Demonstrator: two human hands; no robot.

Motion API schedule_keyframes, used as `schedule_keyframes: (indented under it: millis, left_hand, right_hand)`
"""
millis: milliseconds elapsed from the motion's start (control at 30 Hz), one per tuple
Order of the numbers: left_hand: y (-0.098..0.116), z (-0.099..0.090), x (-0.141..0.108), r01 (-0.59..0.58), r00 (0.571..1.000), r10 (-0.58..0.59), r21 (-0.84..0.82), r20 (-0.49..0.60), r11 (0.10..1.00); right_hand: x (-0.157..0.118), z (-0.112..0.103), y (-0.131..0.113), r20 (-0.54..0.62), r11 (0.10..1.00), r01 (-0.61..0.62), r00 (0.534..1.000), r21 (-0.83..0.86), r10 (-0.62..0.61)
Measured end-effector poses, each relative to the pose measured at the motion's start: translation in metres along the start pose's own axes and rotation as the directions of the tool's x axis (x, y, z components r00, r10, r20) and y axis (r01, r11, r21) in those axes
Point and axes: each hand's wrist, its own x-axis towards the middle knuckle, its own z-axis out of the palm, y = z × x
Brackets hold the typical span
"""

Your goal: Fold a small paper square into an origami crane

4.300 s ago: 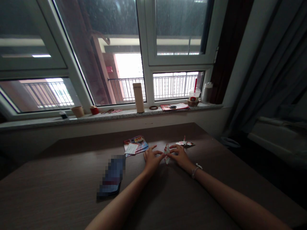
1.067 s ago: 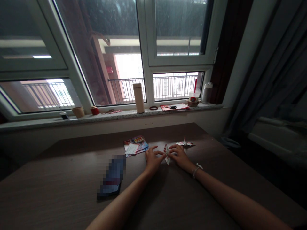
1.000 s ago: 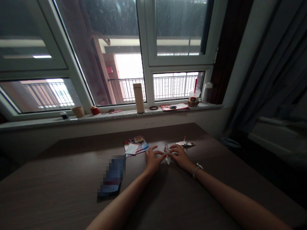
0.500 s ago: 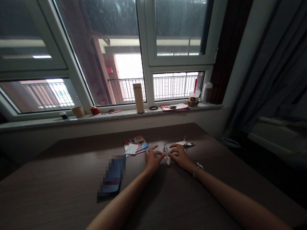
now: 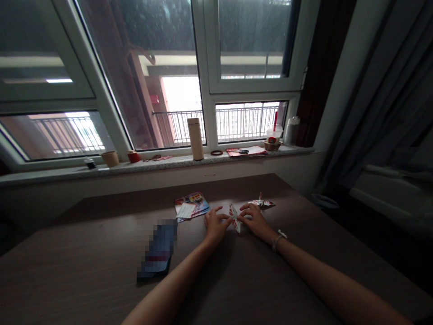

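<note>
A folded paper piece, white with red marks and pointed at both ends, is held between my two hands just above the dark table. My left hand pinches its left side between thumb and forefinger. On the right side, my right hand grips it the same way, with a pale band around that wrist. Just beyond the right hand rests a folded paper crane in similar white and red paper. Which fold lies under each fingertip is too small to tell.
Printed leaflets lie beyond my left hand. A phone, blurred out, rests nearer on the left. Along the windowsill stand a tan flask, a paper cup, a drink cup with straw, and scissors on red paper.
The folded paper has tilted slightly between my fingers, its far tip shifting left and its near tip right. My hands have barely moved.
</note>
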Motion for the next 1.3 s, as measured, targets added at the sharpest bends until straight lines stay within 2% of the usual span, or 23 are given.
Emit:
schedule_keyframes:
  millis: [200,367,667,933,1300]
  left_hand:
    - [0.0030,-0.0020,-0.0012,0.015,1.000,-0.016,-0.022,-0.014,1.000]
    - [0.0025,-0.0028,-0.0014,0.002,1.000,-0.003,-0.025,-0.016,1.000]
    - [0.0024,-0.0005,-0.0020,0.002,1.000,-0.002,0.000,-0.010,1.000]
    - [0.0037,-0.0008,-0.0018,0.004,1.000,-0.004,0.005,-0.022,1.000]
    - [0.0033,0.0015,-0.0046,-0.025,0.999,0.025,0.007,-0.030,1.000]
  right_hand:
    - [0.0017,-0.0024,0.0008,0.006,0.998,-0.050,0.999,0.045,0.050]
    - [0.0001,-0.0037,-0.0001,0.012,0.998,-0.024,1.000,0.061,0.023]
    - [-0.0016,-0.0022,-0.0064,0.022,1.000,0.016,1.000,-0.006,-0.016]
    - [-0.0005,-0.0018,-0.0025,0.000,1.000,-0.008,1.000,0.023,0.008]
    - [-0.0027,-0.0018,-0.0061,0.039,0.999,0.035,0.999,0.007,-0.036]
